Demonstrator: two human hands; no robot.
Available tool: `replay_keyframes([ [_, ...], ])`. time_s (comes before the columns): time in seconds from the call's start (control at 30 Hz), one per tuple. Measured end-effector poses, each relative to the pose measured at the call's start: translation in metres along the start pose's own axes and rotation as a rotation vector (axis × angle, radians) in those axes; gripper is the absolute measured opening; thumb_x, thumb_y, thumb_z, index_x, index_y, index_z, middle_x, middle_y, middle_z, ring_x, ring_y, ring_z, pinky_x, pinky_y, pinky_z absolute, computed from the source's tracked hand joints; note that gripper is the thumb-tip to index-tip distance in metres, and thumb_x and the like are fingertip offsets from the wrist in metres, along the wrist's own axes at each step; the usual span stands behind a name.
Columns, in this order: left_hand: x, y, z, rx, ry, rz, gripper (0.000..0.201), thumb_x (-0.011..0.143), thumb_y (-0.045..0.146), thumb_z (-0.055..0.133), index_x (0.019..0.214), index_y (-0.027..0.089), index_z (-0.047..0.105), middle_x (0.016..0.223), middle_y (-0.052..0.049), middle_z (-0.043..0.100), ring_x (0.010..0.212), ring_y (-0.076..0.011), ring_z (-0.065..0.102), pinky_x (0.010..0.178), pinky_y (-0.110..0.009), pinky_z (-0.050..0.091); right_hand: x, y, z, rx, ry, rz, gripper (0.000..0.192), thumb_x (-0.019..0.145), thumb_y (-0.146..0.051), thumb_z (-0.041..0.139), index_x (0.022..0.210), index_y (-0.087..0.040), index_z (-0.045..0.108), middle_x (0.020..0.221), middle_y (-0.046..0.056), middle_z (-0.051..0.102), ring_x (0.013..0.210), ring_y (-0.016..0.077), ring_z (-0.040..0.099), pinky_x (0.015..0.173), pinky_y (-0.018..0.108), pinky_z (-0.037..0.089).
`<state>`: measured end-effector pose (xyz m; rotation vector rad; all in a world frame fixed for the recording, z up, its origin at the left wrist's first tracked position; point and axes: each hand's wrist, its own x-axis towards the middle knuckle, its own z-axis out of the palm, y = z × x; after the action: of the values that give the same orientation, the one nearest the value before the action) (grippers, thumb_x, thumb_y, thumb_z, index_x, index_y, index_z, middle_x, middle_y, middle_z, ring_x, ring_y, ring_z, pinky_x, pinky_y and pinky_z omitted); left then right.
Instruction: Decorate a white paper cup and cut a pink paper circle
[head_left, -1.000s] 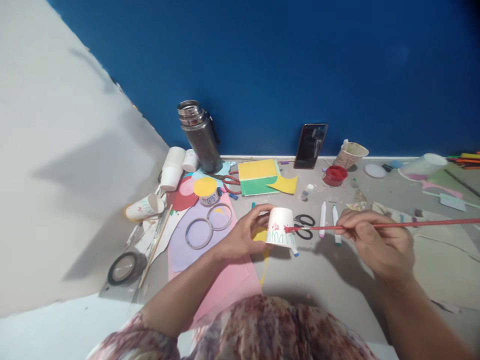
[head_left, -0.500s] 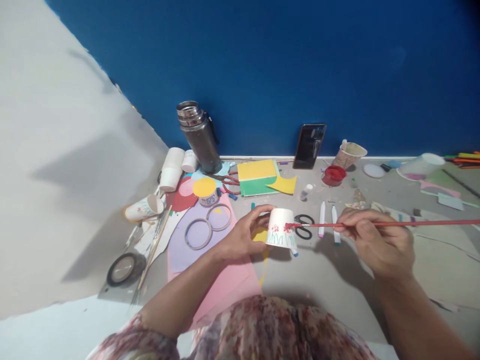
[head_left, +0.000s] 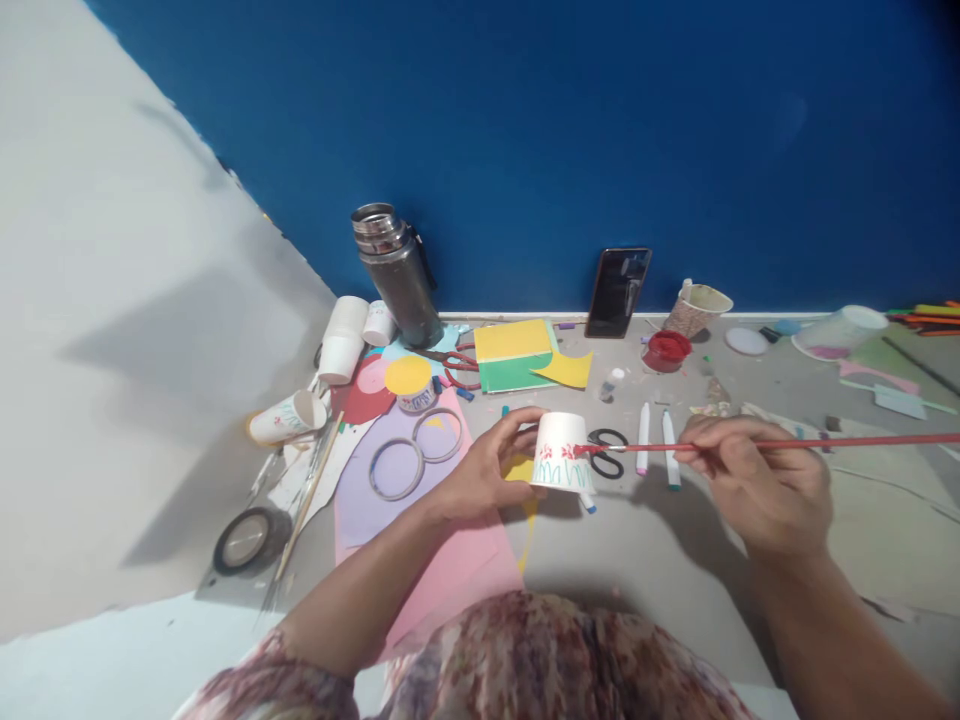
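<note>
Blue wall | left hand clasps tapered paper cup | right hand pinches slender brush

Paper cup: white, red dabs like small flowers above a row of green zigzag strokes
Paintbrush: red handle, silvery ferrule, red bristles
Paint tub: red
Vacuum flask: dark grey, silvery neck
Upper sheet: plain lilac
Lower sheet: plain pink
Marker pens: white barrels, one tipped pink, one teal
Garment: mottled maroon and cream
Desk: grey
Back wall: deep blue
</note>
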<state>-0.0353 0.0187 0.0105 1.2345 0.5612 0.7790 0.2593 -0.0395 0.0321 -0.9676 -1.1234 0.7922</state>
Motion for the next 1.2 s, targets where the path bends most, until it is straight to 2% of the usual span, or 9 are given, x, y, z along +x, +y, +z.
replay_keyframes([
  [0.2, -0.001, -0.003, -0.001, 0.042, 0.036, 0.023, 0.08, 0.071, 0.02, 0.094, 0.14, 0.031, 0.056, 0.152, -0.011, 0.055, 0.145, -0.0357, 0.054, 0.116, -0.047, 0.044, 0.006, -0.002, 0.0, 0.035, 0.143, -0.003, 0.017, 0.098, -0.037, 0.074, 0.089, -0.026, 0.081, 0.072, 0.005, 0.076, 0.054, 0.0168, 0.059, 0.046, 0.031, 0.043],
  [0.3, -0.001, -0.003, 0.001, 0.02, 0.056, 0.025, 0.079, 0.07, 0.019, 0.094, 0.138, 0.031, 0.055, 0.152, -0.011, 0.053, 0.145, -0.0358, 0.054, 0.115, -0.046, 0.045, 0.002, 0.0, 0.006, 0.02, 0.135, 0.008, 0.017, 0.098, -0.04, 0.073, 0.094, -0.026, 0.082, 0.071, 0.004, 0.076, 0.053, 0.0156, 0.058, 0.046, 0.029, 0.043],
  [0.4, -0.001, -0.003, 0.005, 0.006, 0.051, 0.011, 0.078, 0.071, 0.017, 0.093, 0.137, 0.031, 0.053, 0.152, -0.011, 0.051, 0.145, -0.0346, 0.054, 0.113, -0.045, 0.046, -0.005, 0.004, 0.01, -0.103, 0.07, 0.021, 0.016, 0.096, -0.04, 0.076, 0.101, -0.025, 0.081, 0.086, 0.006, 0.08, 0.063, 0.0164, 0.063, 0.051, 0.027, 0.048],
  [0.47, -0.001, -0.005, 0.008, 0.0, 0.031, 0.008, 0.078, 0.072, 0.018, 0.093, 0.137, 0.031, 0.052, 0.152, -0.012, 0.05, 0.144, -0.0342, 0.055, 0.113, -0.045, 0.047, -0.008, 0.007, 0.012, -0.219, -0.052, 0.018, 0.033, 0.089, -0.047, 0.084, 0.116, -0.027, 0.08, 0.104, 0.008, 0.081, 0.074, 0.0189, 0.066, 0.058, 0.029, 0.054],
  [0.6, -0.002, -0.01, 0.012, 0.001, -0.001, 0.035, 0.081, 0.071, 0.026, 0.097, 0.137, 0.03, 0.05, 0.152, -0.014, 0.052, 0.141, -0.0357, 0.058, 0.113, -0.048, 0.047, -0.008, 0.01, 0.016, -0.441, -0.351, -0.053, 0.094, 0.06, -0.072, 0.094, 0.142, -0.031, 0.07, 0.123, 0.01, 0.075, 0.086, 0.0247, 0.069, 0.077, 0.037, 0.062],
  [0.67, -0.002, -0.012, 0.014, 0.007, -0.024, 0.043, 0.082, 0.071, 0.027, 0.097, 0.137, 0.029, 0.05, 0.154, -0.016, 0.052, 0.143, -0.0362, 0.056, 0.115, -0.05, 0.045, -0.008, 0.013, 0.019, -0.496, -0.427, -0.091, 0.102, 0.059, -0.075, 0.093, 0.147, -0.031, 0.065, 0.129, 0.011, 0.072, 0.098, 0.0292, 0.071, 0.087, 0.04, 0.062],
  [0.8, -0.003, -0.01, 0.015, 0.02, -0.078, 0.048, 0.083, 0.072, 0.028, 0.097, 0.141, 0.03, 0.05, 0.16, -0.017, 0.049, 0.149, -0.0369, 0.052, 0.12, -0.052, 0.042, -0.009, 0.02, 0.022, -0.477, -0.484, -0.129, 0.093, 0.072, -0.069, 0.089, 0.15, -0.029, 0.06, 0.134, 0.014, 0.07, 0.11, 0.0328, 0.072, 0.09, 0.04, 0.062],
  [1.0, -0.006, 0.0, 0.01, 0.195, -0.05, 0.099, 0.105, 0.072, 0.036, 0.097, 0.16, 0.037, 0.04, 0.174, -0.013, 0.029, 0.16, -0.041, 0.033, 0.125, -0.055, 0.039, -0.006, 0.026, 0.018, -0.651, -0.516, -0.248, 0.084, 0.078, -0.057, 0.09, 0.15, -0.029, 0.058, 0.132, 0.015, 0.071, 0.115, 0.0363, 0.069, 0.095, 0.049, 0.061],
  [1.2, -0.004, 0.005, 0.004, 0.564, -0.025, 0.154, 0.098, 0.075, 0.044, 0.095, 0.159, 0.031, 0.045, 0.16, -0.016, 0.047, 0.151, -0.0404, 0.043, 0.126, -0.057, 0.038, -0.006, 0.029, 0.021, -0.665, -0.578, -0.245, 0.082, 0.08, -0.057, 0.089, 0.15, -0.028, 0.058, 0.13, 0.016, 0.072, 0.113, 0.0362, 0.069, 0.096, 0.052, 0.06],
])
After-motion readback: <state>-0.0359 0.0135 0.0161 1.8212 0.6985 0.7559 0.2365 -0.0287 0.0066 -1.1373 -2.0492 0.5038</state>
